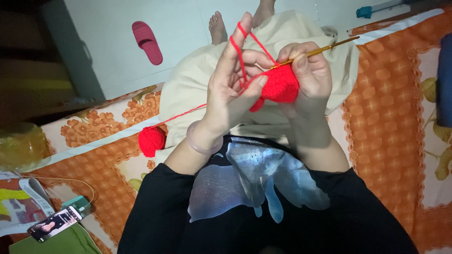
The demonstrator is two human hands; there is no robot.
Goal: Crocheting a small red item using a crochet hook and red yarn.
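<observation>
My left hand (230, 94) is raised with its fingers (242, 26) spread wide — red yarn (240, 56) loops over the tip of the index finger and runs down across the palm, while thumb and middle finger pinch the edge of the red crochet piece (281, 84). My right hand (308, 70) has its fingers closed on a gold crochet hook (320, 49), whose tip sits at the top edge of the piece, right between the two hands. To work this stitch well, I judge the strand should stay taut over that raised finger and the pinch close beside the hook tip, so the loop does not slacken. Counting: one hook, one crochet piece, one yarn ball (151, 140) lying on the orange bed cover (391, 117) below and left of my left fingers — and one pink slipper (147, 41) on the floor beyond.
</observation>
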